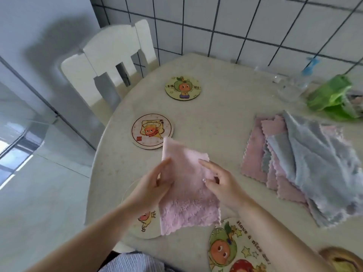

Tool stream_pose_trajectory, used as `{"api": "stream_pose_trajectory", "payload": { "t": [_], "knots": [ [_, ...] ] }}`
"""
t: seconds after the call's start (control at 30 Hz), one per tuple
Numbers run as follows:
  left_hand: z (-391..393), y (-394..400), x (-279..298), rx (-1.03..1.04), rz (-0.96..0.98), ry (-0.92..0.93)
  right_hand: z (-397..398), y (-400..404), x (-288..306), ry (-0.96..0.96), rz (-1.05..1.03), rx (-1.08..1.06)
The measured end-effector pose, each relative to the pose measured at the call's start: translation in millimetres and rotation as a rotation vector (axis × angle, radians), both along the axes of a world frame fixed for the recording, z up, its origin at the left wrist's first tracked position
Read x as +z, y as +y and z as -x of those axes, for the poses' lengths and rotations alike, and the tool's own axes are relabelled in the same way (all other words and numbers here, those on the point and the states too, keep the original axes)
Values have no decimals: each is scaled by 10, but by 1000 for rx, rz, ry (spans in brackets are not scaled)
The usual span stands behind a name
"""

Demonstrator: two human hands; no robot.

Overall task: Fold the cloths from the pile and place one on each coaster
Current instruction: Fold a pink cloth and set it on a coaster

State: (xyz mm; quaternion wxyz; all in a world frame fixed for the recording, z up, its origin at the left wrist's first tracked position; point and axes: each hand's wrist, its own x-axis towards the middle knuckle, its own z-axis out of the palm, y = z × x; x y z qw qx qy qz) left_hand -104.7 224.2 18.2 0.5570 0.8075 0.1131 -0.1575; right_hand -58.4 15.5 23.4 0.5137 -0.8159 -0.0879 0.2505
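A pink cloth (188, 195), folded into a long strip, lies near the table's front edge, its near end over a round cartoon coaster (145, 222). My left hand (153, 185) pinches the cloth's left edge. My right hand (218, 181) holds its right edge with the forefinger stretched out over the cloth. Two more round coasters lie bare: one (152, 130) just beyond the cloth's far end, another (183, 88) further back. A fourth coaster (233, 246) sits at the front right. The pile of pink and blue-grey cloths (306, 165) spreads out on the right.
The round cream table (216, 118) stands against a tiled wall. A white chair (110, 61) is at its far left. A green bag (334, 97), clear plastic and a bottle with a blue cap (308, 72) lie at the back right. A yellow-brown object (341, 260) shows at the bottom right corner.
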Motion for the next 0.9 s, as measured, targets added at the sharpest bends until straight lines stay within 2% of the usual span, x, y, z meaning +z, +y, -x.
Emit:
{"api": "stream_pose_trajectory", "payload": {
  "t": [0.13,0.23,0.37,0.53,0.63,0.9],
  "knots": [
    [-334,-33,17,-133,114,-98,45,-156,30,-119,-5,-70],
    [-494,-108,-177,-189,85,-57,49,-156,-204,-27,1,-159],
    [-521,-170,-414,-158,-8,83,75,-117,-519,128,-11,-275],
    [-432,-32,-455,-123,72,132,289,-132,-511,176,-6,-382],
    [-271,60,-407,-76,239,239,475,-160,-419,256,-4,-370],
    [-22,114,-373,-73,293,313,631,-121,-331,221,55,-291]
  ]
}}
